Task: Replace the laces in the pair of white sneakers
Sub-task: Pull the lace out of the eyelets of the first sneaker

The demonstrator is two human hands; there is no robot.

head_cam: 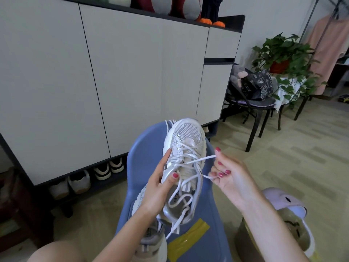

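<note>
A white and silver sneaker (188,137) is held up over a blue plastic chair (143,148), toe pointing away from me. My left hand (160,182) grips its left side, thumb on the silver collar. A white lace (190,162) crosses through the upper eyelets and hangs in loose loops over the shoe's opening. My right hand (228,174) pinches that lace to the right of the shoe and holds it taut. A second white sneaker (151,241) lies on the chair seat beneath my left forearm, mostly hidden.
Yellow tape strips (188,241) lie on the chair seat. A lilac slipper (285,201) sits on a bin at lower right. A white cabinet (113,72) with shoes beneath it stands behind. A black chair (260,110) with a bag and a plant stand at right.
</note>
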